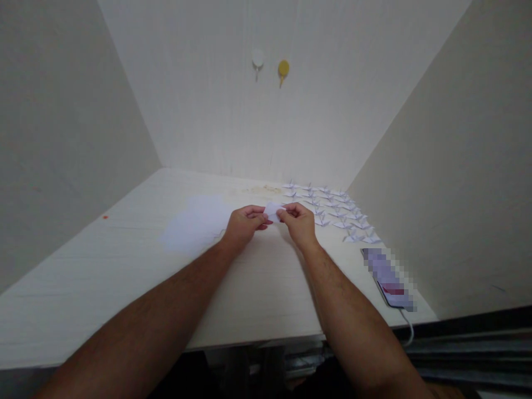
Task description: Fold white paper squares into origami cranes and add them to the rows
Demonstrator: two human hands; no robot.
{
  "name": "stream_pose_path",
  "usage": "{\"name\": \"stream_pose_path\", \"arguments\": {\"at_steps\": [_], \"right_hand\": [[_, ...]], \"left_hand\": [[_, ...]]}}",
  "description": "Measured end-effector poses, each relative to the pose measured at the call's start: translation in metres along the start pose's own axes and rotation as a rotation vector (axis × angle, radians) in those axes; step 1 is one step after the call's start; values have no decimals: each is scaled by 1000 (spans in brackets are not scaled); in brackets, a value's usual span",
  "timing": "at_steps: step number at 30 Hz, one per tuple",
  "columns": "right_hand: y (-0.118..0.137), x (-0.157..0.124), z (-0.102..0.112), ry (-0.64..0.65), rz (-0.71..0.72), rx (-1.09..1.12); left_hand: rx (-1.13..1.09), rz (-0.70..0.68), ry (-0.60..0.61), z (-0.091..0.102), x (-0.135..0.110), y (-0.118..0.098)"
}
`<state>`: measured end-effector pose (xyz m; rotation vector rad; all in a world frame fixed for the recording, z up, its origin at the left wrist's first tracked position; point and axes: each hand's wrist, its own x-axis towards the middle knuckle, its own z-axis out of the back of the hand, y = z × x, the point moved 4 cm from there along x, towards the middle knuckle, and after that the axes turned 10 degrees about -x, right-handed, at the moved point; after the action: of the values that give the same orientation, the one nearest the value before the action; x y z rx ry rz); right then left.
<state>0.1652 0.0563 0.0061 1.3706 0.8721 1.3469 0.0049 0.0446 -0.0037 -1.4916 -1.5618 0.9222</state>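
Observation:
Both hands meet above the middle of a pale desk [124, 266]. My left hand [243, 223] and my right hand [300, 221] each pinch one side of a small folded piece of white paper [273, 210], held just above the desk. The fingers of both hands are closed on it. To the right lie several rows of finished white paper cranes [332, 210]. A loose stack of white paper sheets [195, 224] lies flat on the desk just left of my left hand.
A phone [388, 277] with a white cable lies near the desk's right front corner. Plain walls close in the desk on the left, back and right. Two round hooks, one white [257, 58] and one yellow [283, 68], hang on the back wall.

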Motion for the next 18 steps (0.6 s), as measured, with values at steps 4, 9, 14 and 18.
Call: {"name": "stream_pose_path", "arguments": {"at_steps": [4,9,14,18], "right_hand": [[1,1,1,-11,-13,7],[2,-1,1,21,13,-52],[-1,-3,-4,85,32,-104],[-1,-4,-8,63,18,-29]], "left_hand": [[13,-4,9,0,0,1],[66,18,25,0,0,1],[196,-15,57,1,0,-1],[160,12,68,2,0,1]]}}
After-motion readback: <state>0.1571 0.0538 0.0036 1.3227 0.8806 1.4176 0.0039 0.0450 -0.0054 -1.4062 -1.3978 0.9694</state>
